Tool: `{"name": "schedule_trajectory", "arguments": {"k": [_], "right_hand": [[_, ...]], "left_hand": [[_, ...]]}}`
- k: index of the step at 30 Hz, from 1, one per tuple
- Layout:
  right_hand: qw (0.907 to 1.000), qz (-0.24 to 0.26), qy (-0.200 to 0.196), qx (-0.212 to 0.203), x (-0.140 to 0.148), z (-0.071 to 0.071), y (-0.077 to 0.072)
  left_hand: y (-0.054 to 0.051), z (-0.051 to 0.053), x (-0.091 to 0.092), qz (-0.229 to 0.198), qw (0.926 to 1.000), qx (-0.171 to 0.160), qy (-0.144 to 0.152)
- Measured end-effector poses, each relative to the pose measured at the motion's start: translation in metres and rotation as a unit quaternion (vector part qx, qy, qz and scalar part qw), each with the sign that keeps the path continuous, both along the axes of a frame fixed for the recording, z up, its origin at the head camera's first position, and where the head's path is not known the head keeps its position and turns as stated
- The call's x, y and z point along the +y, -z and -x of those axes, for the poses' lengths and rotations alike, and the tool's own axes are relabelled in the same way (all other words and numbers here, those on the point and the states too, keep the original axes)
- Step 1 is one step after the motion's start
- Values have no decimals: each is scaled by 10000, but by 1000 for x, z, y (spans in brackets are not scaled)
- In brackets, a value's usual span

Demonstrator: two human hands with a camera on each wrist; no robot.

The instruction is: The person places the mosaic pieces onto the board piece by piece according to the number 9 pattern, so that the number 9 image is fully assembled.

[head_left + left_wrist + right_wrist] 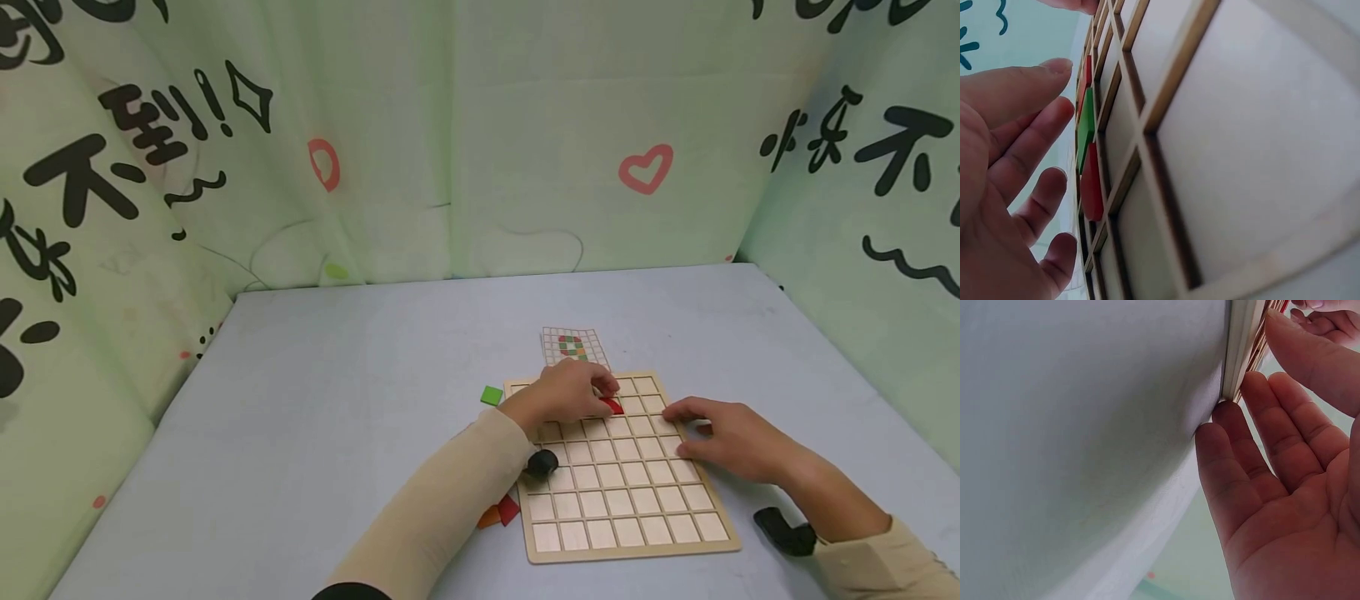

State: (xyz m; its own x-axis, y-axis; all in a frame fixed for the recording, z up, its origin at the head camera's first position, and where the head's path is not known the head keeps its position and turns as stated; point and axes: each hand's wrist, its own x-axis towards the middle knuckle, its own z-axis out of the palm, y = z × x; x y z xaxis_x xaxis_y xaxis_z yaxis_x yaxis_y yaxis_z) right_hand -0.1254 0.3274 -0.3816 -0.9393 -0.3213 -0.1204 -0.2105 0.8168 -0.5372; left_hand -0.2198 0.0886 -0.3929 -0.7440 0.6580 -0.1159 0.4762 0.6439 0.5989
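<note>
A wooden grid board (621, 553) lies on the table, its pale cells framed by thin strips. Over its far part is my left hand (566, 393), fingers loosely bent and apart. A red tile (613, 406) shows by its fingertips. In the left wrist view, a red tile (1092, 184) with a rounded edge and a green tile (1086, 128) sit in cells, with more red beyond; the fingers (1029, 150) pinch nothing visible. At the board's right edge, my right hand (731, 437) touches the frame with thumb and fingers, which look fairly straight in the right wrist view (1291, 444).
A printed grid card (573, 346) with a coloured pattern lies beyond the board. Left of the board are a loose green tile (491, 395), a red tile (508, 510) and an orange tile (489, 517), partly behind the left sleeve. Printed curtains (525, 167) enclose the table.
</note>
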Motion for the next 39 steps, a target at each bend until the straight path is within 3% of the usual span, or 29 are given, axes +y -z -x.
{"name": "schedule_trajectory", "arguments": {"k": [7, 11, 23, 28, 39], "right_hand": [[10000, 4, 50, -19, 0, 0, 0], [10000, -26, 80, -35, -1, -1, 0], [10000, -18, 71, -22, -2, -1, 1], [10000, -25, 64, -27, -1, 0, 1], [9999, -29, 101, -72, -2, 1, 1]], "left_hand": [[-7, -1, -13, -595, 9972, -454, 61], [-11, 0, -19, -779, 9956, -516, 41], [-23, 3, -45, -956, 9947, -379, 51], [-27, 4, -58, -981, 9945, -348, -71], [-20, 5, -82, -840, 9939, -493, -517]]}}
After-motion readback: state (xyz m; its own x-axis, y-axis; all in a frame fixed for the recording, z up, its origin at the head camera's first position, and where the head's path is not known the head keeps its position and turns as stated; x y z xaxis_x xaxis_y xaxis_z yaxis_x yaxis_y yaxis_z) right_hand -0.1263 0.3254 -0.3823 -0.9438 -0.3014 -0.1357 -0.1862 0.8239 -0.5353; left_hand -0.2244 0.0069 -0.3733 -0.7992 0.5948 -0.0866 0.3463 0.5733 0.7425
